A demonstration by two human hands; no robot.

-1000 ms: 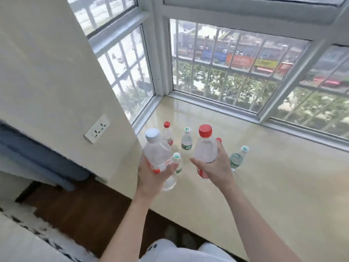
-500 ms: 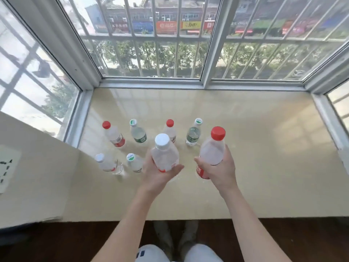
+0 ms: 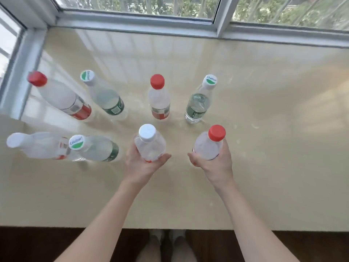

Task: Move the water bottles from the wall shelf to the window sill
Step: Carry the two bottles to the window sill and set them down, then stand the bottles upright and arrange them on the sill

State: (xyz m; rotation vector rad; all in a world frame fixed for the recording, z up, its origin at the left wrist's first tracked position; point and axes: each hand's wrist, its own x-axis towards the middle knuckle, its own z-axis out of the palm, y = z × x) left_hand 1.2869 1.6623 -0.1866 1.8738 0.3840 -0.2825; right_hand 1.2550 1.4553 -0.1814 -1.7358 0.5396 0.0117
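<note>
At the window sill [image 3: 264, 167], gripping a white-capped bottle [image 3: 150, 145] (left hand [image 3: 141, 169]) and red-capped bottle [image 3: 208, 147] (right hand [image 3: 217, 168]); likely placing; next, release both upright.

1. Right of the red-capped bottle [image 3: 207, 146] in the right hand [image 3: 215, 167], the window sill [image 3: 273, 120] lies bare.
2. Four back-row bottles [image 3: 158, 99] stand just ahead of both held bottles.
3. Two front bottles [image 3: 94, 148] stand just left of the white-capped bottle [image 3: 150, 144] in the left hand [image 3: 141, 167].
4. The sill's near strip is open.
</note>
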